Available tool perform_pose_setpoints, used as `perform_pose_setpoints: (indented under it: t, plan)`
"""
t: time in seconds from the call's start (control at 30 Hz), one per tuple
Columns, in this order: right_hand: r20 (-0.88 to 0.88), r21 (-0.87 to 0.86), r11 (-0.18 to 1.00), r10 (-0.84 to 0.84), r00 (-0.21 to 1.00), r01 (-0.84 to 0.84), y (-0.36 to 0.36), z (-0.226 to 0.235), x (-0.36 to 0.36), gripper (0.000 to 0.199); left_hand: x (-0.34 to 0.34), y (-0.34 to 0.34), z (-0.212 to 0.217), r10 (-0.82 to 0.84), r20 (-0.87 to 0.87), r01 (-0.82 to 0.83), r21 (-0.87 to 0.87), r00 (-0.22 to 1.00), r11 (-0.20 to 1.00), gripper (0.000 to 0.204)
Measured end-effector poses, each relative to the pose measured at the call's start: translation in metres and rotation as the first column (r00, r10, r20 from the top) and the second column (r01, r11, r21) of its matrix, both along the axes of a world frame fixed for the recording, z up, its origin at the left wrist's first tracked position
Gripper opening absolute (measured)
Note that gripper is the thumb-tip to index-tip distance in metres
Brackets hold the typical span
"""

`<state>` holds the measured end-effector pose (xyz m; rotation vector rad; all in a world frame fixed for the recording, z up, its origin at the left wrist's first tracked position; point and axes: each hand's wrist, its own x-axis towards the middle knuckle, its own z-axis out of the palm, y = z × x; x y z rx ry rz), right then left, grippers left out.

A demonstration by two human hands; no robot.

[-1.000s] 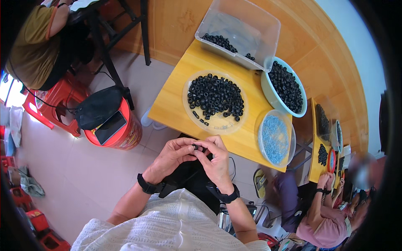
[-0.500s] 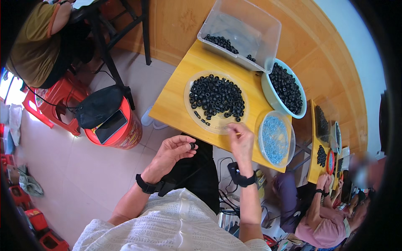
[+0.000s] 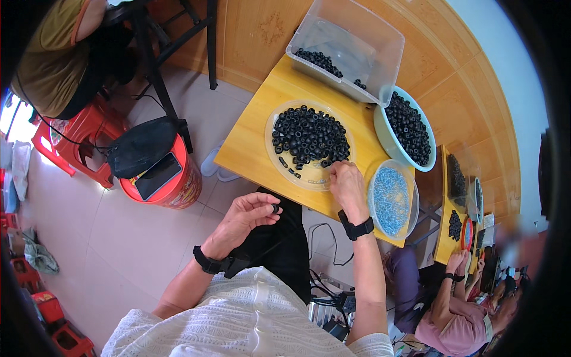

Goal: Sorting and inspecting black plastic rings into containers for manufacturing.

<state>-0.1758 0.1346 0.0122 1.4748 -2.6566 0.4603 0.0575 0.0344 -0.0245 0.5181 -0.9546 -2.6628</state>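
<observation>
My left hand (image 3: 247, 215) is raised over my lap and pinches a small black ring (image 3: 275, 208) between thumb and fingers. My right hand (image 3: 348, 185) reaches onto the yellow table (image 3: 250, 143), its fingertips at the near right rim of a clear round dish (image 3: 300, 179) heaped with small black rings (image 3: 309, 138). Whether those fingers hold a ring is hidden. Both wrists wear black bands.
A clear bin (image 3: 380, 41) with some black rings, a pale bowl (image 3: 383, 132) of black rings and a clear dish of small blue parts (image 3: 390, 201) stand on the table. A red stool with a black bag (image 3: 156, 172) is at left. Other people sit at right and upper left.
My hands were together over my lap on a black ring. The right hand has gone forward to the dish of rings; the left stays back holding the ring.
</observation>
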Motion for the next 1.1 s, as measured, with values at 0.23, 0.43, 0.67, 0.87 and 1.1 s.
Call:
perform_pose_setpoints:
  t: [0.23, 0.43, 0.67, 0.87, 1.1]
  plan:
    - [0.644, -0.267, 0.949, 0.044, 0.764, 0.171, 0.011, -0.005, 0.019, 0.005, 0.0, 0.0, -0.001, -0.006, 0.018, 0.006, 0.007, 1.0, 1.0, 0.018]
    - [0.957, -0.288, 0.934, 0.272, 0.105, 0.209, 0.016, -0.003, 0.075, 0.009, -0.002, 0.003, 0.007, -0.022, 0.07, 0.022, 0.001, 0.997, 1.0, 0.016]
    - [0.954, -0.3, 0.923, 0.284, 0.101, 0.241, 0.015, -0.011, 0.099, 0.008, -0.002, 0.007, -0.001, -0.049, 0.112, 0.05, -0.002, 0.993, 0.999, 0.018]
    - [0.848, -0.386, 0.914, 0.297, 0.439, 0.127, 0.017, -0.007, 0.111, 0.012, 0.001, 0.004, -0.004, -0.091, 0.131, 0.09, 0.01, 0.987, 0.996, 0.014]
    - [0.463, -0.404, 0.893, 0.386, 0.798, -0.198, 0.018, 0.001, 0.113, 0.023, 0.001, 0.005, -0.005, -0.099, 0.14, 0.096, 0.023, 0.985, 0.995, 0.014]
